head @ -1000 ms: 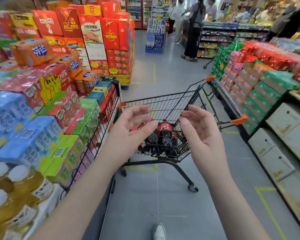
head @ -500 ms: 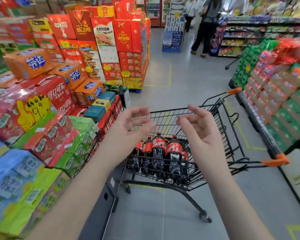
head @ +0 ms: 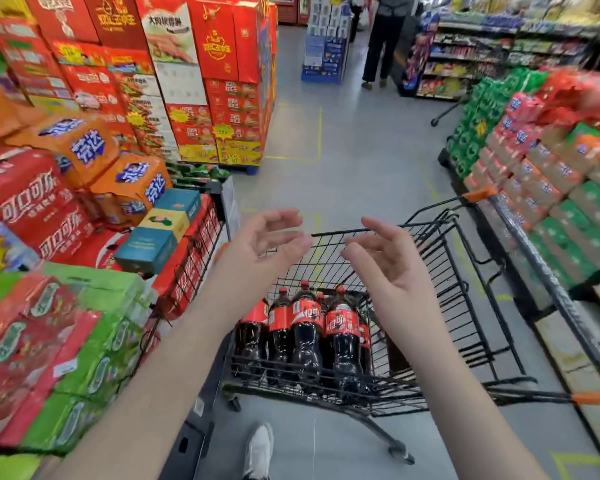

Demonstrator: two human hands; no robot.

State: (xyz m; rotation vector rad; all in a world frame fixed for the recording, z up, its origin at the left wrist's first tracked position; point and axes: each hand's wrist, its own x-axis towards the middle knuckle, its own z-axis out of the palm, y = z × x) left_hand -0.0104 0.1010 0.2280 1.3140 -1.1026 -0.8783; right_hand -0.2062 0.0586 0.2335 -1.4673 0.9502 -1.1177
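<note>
Your left grip point(head: 267, 251) and right grip point(head: 385, 268) hover loose and empty, fingers lightly curled, close together above the cart point(head: 465, 271); bottles point(head: 305, 327) stand upright inside it, below your hands

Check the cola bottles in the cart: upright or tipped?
Upright. The cola bottles stand in the cart, caps up, bases on its floor.

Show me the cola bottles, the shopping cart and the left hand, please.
cola bottles point(head: 305, 315), head view, on the red label of a middle bottle.
shopping cart point(head: 329, 233), head view, on the far top rim bar.
left hand point(head: 257, 252), head view, on the middle of the hand.
</note>
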